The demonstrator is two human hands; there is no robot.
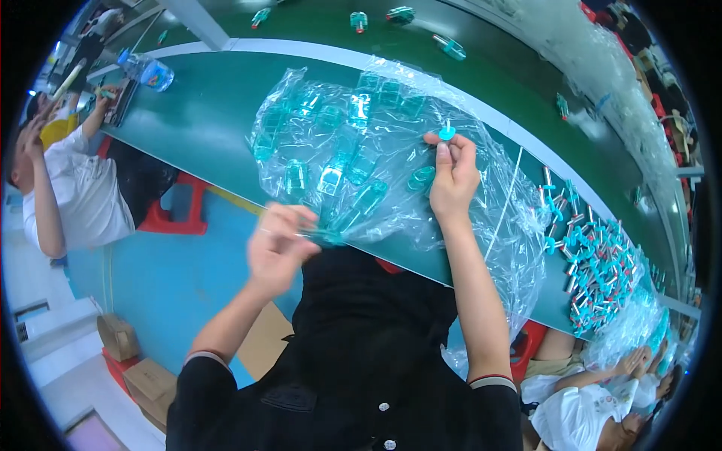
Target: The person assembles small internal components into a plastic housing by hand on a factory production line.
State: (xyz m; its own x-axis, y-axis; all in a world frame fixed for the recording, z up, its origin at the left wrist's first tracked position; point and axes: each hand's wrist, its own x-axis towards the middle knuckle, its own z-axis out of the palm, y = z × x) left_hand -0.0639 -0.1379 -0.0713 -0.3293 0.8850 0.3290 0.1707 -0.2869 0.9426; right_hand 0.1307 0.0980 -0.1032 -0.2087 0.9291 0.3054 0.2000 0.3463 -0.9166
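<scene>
My right hand [456, 174] is raised over the plastic bag and pinches a small teal disc-shaped part [447, 134] with a thin pale stem pointing up. Smeared by motion, my left hand [277, 244] is at the table's near edge, its fingers curled against a clear teal plastic piece [328, 237], which is blurred too. Between and beyond my hands lies a clear plastic bag [410, 161], spread flat. Several clear teal plastic cases [331, 174] lie on or in it; I cannot tell which. A rounded teal piece [422, 178] is beside my right wrist.
A heap of small teal and metal parts [602, 270] lies on the green table [203, 105] at the right. Beyond a pale rail, several teal pieces [450, 47] lie on a green belt. A water bottle [154, 74] stands far left. People sit at both sides, near red stools [180, 207].
</scene>
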